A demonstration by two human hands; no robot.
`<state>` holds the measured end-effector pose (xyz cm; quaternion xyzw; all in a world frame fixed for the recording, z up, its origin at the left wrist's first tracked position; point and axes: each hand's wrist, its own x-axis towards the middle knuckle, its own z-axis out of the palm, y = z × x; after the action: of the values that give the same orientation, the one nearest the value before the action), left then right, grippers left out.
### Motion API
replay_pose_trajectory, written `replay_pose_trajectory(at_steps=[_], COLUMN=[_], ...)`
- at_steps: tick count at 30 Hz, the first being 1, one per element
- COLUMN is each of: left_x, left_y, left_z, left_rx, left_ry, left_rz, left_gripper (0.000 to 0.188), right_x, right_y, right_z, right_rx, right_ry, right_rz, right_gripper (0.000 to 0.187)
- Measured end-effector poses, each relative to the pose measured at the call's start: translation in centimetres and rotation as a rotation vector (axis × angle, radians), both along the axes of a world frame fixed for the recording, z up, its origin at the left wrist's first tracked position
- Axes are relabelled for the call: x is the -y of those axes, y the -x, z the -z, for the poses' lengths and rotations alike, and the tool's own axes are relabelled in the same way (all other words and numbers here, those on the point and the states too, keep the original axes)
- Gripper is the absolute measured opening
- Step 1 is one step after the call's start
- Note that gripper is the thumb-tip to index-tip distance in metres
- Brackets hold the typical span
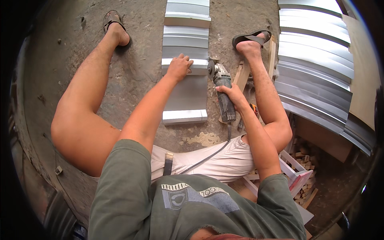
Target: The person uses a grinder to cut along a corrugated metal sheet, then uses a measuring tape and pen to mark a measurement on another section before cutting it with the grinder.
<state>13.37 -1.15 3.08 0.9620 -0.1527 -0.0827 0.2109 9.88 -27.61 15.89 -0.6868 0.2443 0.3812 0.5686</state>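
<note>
A narrow strip of ribbed metal roofing sheet point(186, 92) lies on the ground between my legs, its raised ridges running crosswise. My left hand point(180, 67) grips one of those ridges from above, fingers over its far side and thumb nearer me. In my right hand point(232, 95) is an angle grinder point(224, 82), held round its dark body with the head pointing away from me. Its cutting disc point(211, 69) stands at the strip's right edge, beside the ridge under my left hand; whether it touches the metal cannot be made out. A cord runs back across my lap.
Larger ribbed metal sheets point(314, 68) lie at the right, raised at their near end. Wooden strips point(241, 76) and an orange-and-black tool point(253, 109) lie near my right leg. A small pale wooden stool point(297, 176) and cut wood blocks point(307, 162) sit at lower right.
</note>
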Motion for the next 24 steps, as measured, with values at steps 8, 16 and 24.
replay_pose_trajectory(at_steps=[8,16,24], left_x=[-0.1,-0.2,-0.1], left_y=[-0.2,-0.1,-0.1], left_z=[-0.1,0.2,0.0], left_rx=[0.020,0.067,0.035], left_ry=[0.012,0.041,0.018], left_rz=[0.003,-0.007,-0.009], left_gripper=[0.051,0.044,0.046], right_x=[-0.1,-0.5,-1.1], right_y=[-0.3,-0.5,-0.6], right_z=[1.0,0.4,-0.1], right_rx=[0.017,-0.013,-0.001], right_ry=[0.034,0.005,0.021], right_rz=[-0.027,-0.016,-0.025], right_gripper=[0.041,0.046,0.039])
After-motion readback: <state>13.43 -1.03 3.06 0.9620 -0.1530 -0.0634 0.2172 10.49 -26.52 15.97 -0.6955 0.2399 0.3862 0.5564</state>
